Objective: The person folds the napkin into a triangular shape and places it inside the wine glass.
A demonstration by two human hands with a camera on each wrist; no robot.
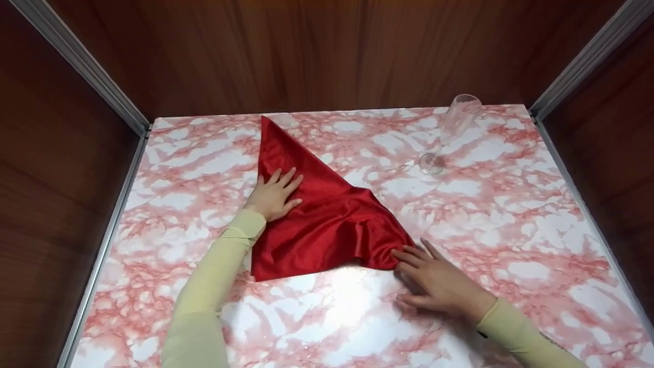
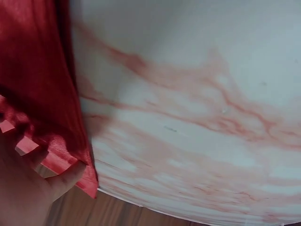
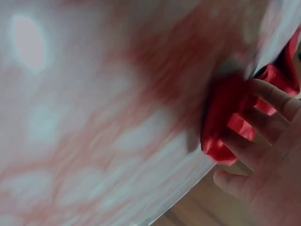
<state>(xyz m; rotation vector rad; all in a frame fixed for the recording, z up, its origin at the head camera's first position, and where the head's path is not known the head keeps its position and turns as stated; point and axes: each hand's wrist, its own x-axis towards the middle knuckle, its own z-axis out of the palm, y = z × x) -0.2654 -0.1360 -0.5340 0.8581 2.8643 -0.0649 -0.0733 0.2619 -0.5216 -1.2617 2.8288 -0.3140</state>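
A shiny red cloth lies folded into a rough triangle on the table, one point toward the back wall. Its right part is bunched and wrinkled. My left hand rests on the cloth's left side with fingers spread. In the left wrist view, the fingers lie over the red fabric near its edge. At the cloth's right corner is my right hand, its fingertips touching the fabric and its thumb apart from it. The right wrist view shows the fingers extended over the red corner.
A clear stemmed glass stands on its round base at the back right. The table has a red and white marbled top. Dark wood panels with metal edge strips enclose the back and sides.
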